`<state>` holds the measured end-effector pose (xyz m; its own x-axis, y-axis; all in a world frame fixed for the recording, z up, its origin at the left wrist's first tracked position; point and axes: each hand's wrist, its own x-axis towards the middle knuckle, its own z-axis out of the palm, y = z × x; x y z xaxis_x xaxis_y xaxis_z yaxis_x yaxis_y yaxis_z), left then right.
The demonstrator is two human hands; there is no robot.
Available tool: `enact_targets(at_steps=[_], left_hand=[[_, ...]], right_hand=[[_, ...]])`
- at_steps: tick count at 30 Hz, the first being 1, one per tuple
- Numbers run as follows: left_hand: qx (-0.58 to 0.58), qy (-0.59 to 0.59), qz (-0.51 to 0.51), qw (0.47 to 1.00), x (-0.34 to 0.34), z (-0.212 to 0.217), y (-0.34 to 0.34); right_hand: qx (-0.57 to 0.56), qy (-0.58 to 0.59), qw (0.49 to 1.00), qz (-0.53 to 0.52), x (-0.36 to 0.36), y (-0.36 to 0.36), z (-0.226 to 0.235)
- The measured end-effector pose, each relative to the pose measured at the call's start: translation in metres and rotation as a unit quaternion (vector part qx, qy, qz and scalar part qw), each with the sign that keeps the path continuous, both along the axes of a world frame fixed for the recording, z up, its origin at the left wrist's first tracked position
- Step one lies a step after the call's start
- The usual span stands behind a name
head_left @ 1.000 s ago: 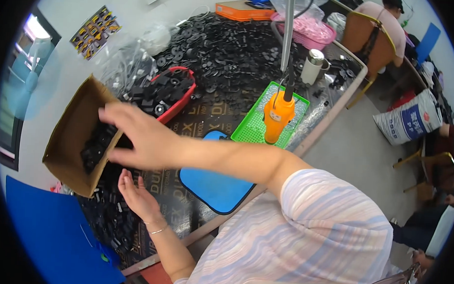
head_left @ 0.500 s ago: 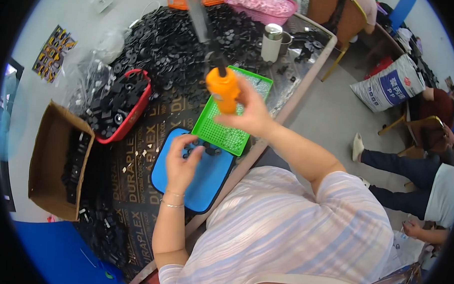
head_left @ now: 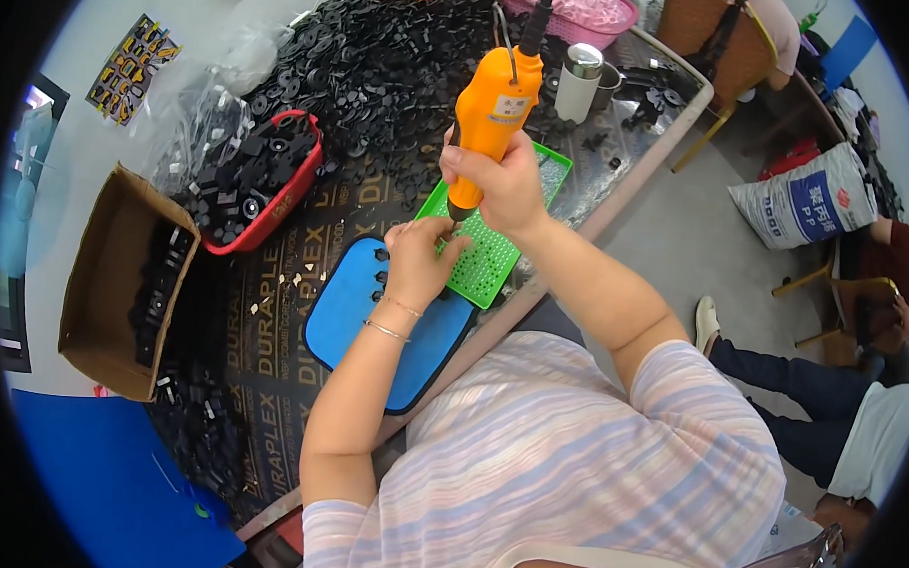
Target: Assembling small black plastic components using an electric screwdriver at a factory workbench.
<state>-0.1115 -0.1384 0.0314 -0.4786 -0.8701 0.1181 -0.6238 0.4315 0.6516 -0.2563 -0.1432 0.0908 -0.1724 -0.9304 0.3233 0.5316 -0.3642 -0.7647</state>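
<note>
An orange electric screwdriver (head_left: 495,100), clamped in the right hand (head_left: 508,186), tilts over a green perforated tray (head_left: 483,267). The left hand (head_left: 421,251) curls its fingers at the driver's tip (head_left: 461,213), though whether they pinch anything I cannot tell; beneath lies a black-rimmed blue mat (head_left: 345,318) with small black parts (head_left: 381,277)

Driver body (head_left: 493,105) smooth orange plastic with slight gloss, tray (head_left: 478,272) perforated green plastic, pad (head_left: 345,320) matt blue, carton (head_left: 98,302) matt brown cardboard, basket (head_left: 285,210) shiny red plastic, flask lid (head_left: 585,56) shiny metal, shirt (head_left: 579,449) woven-looking cloth.
</note>
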Motion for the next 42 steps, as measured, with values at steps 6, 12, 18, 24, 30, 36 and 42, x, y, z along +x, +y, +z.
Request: enact_targets(at_steps=[6,12,18,24,30,36,42], left_hand=[[-0.067,-0.056,-0.006,0.996,0.014,-0.014,-0.003],[-0.147,-0.093,0.018,0.985,0.019,0.007,0.011],[-0.096,-0.063,-0.162,0.98,-0.004,0.007,0.02],[-0.176,-0.11,-0.11,0.972,-0.026,-0.001,-0.003],[-0.191,-0.109,-0.169,0.961,-0.06,-0.008,-0.024],[-0.189,-0.171,-0.172,0.951,-0.083,-0.031,-0.045],[-0.158,-0.236,-0.176,0.942,-0.032,-0.022,-0.035]], right_hand=[[-0.022,-0.033,0.999,0.006,-0.007,0.005,0.01],[0.003,0.019,1.0,0.004,-0.05,0.025,0.014],[0.062,0.112,0.992,0.005,-0.075,0.051,0.006],[0.049,0.222,0.974,-0.024,-0.086,0.059,0.019],[0.034,0.256,0.966,-0.008,-0.104,0.056,0.01],[0.034,0.246,0.969,-0.002,-0.116,0.058,0.0],[0.052,0.213,0.975,-0.033,-0.133,0.066,-0.001]])
